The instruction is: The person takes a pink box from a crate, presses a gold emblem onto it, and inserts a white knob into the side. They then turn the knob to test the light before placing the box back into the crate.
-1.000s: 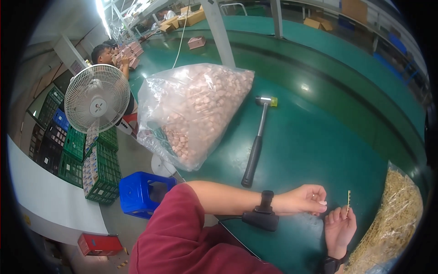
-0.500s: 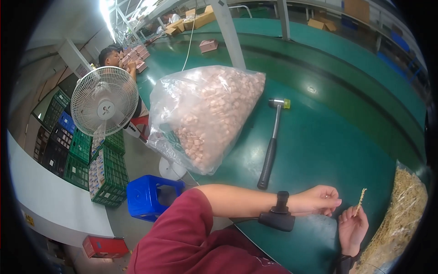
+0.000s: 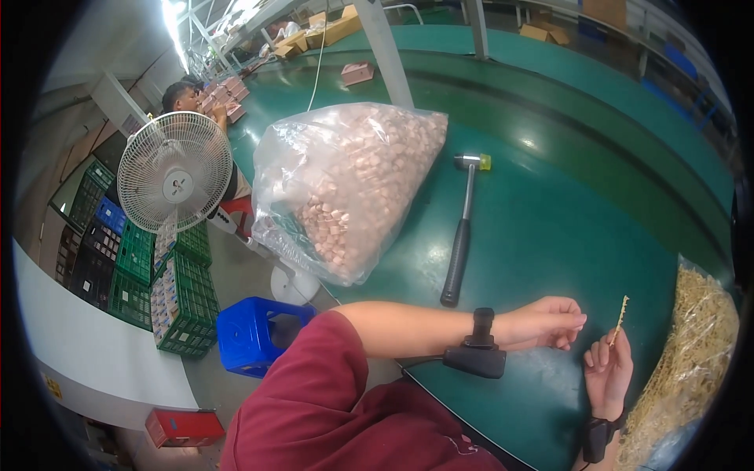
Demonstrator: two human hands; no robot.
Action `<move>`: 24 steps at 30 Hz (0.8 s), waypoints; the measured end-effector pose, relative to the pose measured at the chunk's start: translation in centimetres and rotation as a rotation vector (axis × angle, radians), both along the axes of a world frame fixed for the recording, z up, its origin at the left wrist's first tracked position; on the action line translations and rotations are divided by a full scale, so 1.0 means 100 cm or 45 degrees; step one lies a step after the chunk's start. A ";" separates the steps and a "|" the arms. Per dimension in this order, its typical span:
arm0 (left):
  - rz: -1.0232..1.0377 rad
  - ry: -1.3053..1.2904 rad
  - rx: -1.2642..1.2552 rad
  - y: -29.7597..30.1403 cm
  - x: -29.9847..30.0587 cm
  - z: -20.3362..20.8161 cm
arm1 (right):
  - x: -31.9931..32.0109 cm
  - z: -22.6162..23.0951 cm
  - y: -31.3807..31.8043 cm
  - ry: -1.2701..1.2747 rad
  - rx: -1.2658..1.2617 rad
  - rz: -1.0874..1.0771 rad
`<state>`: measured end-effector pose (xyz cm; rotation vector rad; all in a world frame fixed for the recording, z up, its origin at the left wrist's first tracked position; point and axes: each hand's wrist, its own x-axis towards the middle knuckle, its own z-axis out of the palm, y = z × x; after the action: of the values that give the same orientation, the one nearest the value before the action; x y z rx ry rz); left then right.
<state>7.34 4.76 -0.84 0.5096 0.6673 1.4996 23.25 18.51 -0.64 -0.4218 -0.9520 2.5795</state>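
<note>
My left hand [image 3: 546, 320] is held over the green table with its fingers curled and thumb pressed to the fingertips. Whatever it may pinch is too small or hidden to make out. A short way to its right, my right hand [image 3: 609, 369] grips the lower end of a thin tan strip with a toothed edge [image 3: 620, 320], which stands nearly upright. Beside that hand, at the right edge, lies a clear plastic bag of similar tan pieces [image 3: 682, 369]. A large clear bag of small pale pink blocks [image 3: 361, 188] rests on the table, farther off to the left.
A mallet [image 3: 459, 251] with a black handle and yellow face lies between the pink bag and my hands. Left of the table stand a fan [image 3: 177, 177], a blue stool [image 3: 255, 337] and stacked green crates [image 3: 184, 306]. Another person [image 3: 184, 98] sits at the far left.
The view has shifted slightly, so most things sit a little higher in the picture. My right hand still holds the toothed strip; the left keeps its curled pose.
</note>
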 end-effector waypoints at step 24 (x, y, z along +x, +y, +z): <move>-0.005 0.001 -0.014 0.001 -0.001 0.002 | 0.000 -0.002 -0.001 -0.142 0.169 -0.025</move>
<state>7.27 4.88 -0.68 0.5028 0.6741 1.4917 23.24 18.38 -0.81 -0.5402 -1.1435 2.4789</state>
